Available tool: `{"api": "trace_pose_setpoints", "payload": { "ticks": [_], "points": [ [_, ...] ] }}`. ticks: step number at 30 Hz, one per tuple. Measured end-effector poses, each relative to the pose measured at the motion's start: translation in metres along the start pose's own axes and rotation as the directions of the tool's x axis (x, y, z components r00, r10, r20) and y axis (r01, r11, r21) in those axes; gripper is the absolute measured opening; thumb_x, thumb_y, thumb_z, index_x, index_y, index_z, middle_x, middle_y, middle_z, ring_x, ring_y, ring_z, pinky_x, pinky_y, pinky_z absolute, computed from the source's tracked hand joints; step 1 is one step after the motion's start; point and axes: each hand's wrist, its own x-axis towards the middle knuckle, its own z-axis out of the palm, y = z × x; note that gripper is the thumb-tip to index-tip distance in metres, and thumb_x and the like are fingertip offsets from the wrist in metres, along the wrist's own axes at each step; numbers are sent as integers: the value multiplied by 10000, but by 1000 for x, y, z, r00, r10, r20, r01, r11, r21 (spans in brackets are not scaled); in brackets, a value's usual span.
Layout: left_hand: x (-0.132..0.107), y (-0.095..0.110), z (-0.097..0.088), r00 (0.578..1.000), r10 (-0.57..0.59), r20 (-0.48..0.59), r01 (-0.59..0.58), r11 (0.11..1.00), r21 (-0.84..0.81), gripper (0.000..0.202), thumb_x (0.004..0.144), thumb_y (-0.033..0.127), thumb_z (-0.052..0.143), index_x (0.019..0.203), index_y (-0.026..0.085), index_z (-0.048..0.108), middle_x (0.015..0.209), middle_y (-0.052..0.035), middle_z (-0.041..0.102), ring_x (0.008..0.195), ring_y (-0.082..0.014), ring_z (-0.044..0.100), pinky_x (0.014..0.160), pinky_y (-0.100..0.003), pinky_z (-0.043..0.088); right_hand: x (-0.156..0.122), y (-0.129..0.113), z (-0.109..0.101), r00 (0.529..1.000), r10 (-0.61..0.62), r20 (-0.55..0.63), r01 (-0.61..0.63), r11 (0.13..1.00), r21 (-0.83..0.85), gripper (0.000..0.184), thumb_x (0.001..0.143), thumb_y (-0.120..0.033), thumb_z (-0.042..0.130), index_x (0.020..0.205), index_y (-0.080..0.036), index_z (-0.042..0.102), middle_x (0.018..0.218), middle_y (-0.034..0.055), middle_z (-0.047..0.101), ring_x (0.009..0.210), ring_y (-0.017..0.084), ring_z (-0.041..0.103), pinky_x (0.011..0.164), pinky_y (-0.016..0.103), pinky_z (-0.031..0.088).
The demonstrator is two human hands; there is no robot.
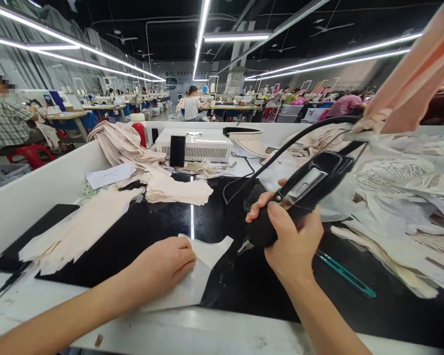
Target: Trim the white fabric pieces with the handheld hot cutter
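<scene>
From my remote seat, the thing I watch is the cut fabric piece [209,256], a pale, thin panel lying flat on the near edge of the black mat [163,224]. Its far corner shows a curved notch. I judge it light, limp and quick to slide or wrinkle on that glossy mat, so it wants a broad flat press rather than a pinch. The left hand [165,266] does just that: palm down, fingers together and extended across the panel's left half, gripping nothing.

The right hand [292,241] is wrapped tight around the black tool [303,190], thumb on top. The tool's narrow tip [244,245] hangs just beside the panel's right edge, over the mat; I cannot tell whether it touches the cloth. The tool looks rigid and moderately heavy, and its cord [299,135] loops up and off past the mat's far right. I would hold it by the bulbous lower body, well back from the tip.

On the mat to the right of the tool lies a teal clip [346,273]. At the mat's far edge sits a stack of cream pieces [173,190], and more loose cream cuttings [81,224] overlap its left side. Past the mat's right edge spreads white lace [403,182]. Beyond the far edge stand a white box unit [203,143] and an upright phone [177,150].
</scene>
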Motion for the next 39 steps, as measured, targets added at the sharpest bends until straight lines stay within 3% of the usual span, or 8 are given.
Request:
{"api": "trace_pose_setpoints", "payload": {
  "ticks": [3,5,9,12,16,26,33,39],
  "points": [
    [3,12,-18,983,-79,167,86,996,-34,280,1249,220,678,1028,194,846,1054,-33,816,891,-203,809,828,-302,615,-3,1,3,999,10,42,-11,1000,27,449,851,-520,1063,1063,-298,735,834,-65,754,588,154,688,550,295,625],
    [11,14,-28,977,-92,193,97,995,-17,257,1255,233,678,1065,197,847,1074,-46,820,941,-229,820,861,-323,628,-5,2,5,997,12,71,-14,1000,27,406,881,-522,1042,1039,-293,747,846,-56,760,594,150,687,556,291,624],
    [37,5,-31,991,64,120,-55,996,-73,61,1218,200,766,1260,189,808,1329,-118,847,1305,-313,805,1163,-428,644,-7,5,8,994,10,108,-11,1000,9,359,917,-524,995,1019,-288,745,859,-48,772,603,150,678,569,298,627],
    [60,-8,-24,972,198,128,-165,959,-232,240,1171,207,867,1385,193,760,1510,-150,820,1498,-311,743,1330,-465,578,-7,5,9,994,21,105,-22,1000,5,328,918,-495,969,1026,-293,734,843,-54,772,604,149,677,578,294,630],
    [81,-23,-12,943,263,206,-177,916,-360,372,1092,271,988,1390,232,769,1545,-134,814,1649,-332,654,1387,-492,535,-7,5,11,992,47,120,-48,999,8,348,901,-501,969,1020,-296,714,835,-57,771,598,151,675,581,299,649],
    [80,-37,-6,921,257,293,-107,890,-443,387,1088,361,1003,1372,224,777,1604,-153,778,1751,-379,523,1437,-553,461,-11,9,18,990,57,125,-60,998,17,372,911,-527,958,1015,-292,688,860,-44,760,615,144,684,592,282,646],
    [82,-37,-5,921,244,305,-80,881,-466,424,1050,409,1044,1346,239,792,1653,-145,745,1738,-378,535,1451,-548,431,-16,8,22,991,65,115,-69,997,36,306,886,-452,950,999,-289,717,836,-49,761,608,138,680,587,269,644],
    [84,-38,-3,922,264,283,-101,871,-481,398,1049,402,1044,1309,230,796,1573,-136,781,1690,-376,584,1445,-530,433,-18,9,21,986,60,156,-64,998,25,264,914,-418,924,1017,-293,715,833,-45,763,607,146,691,586,278,647]
  ]
}}
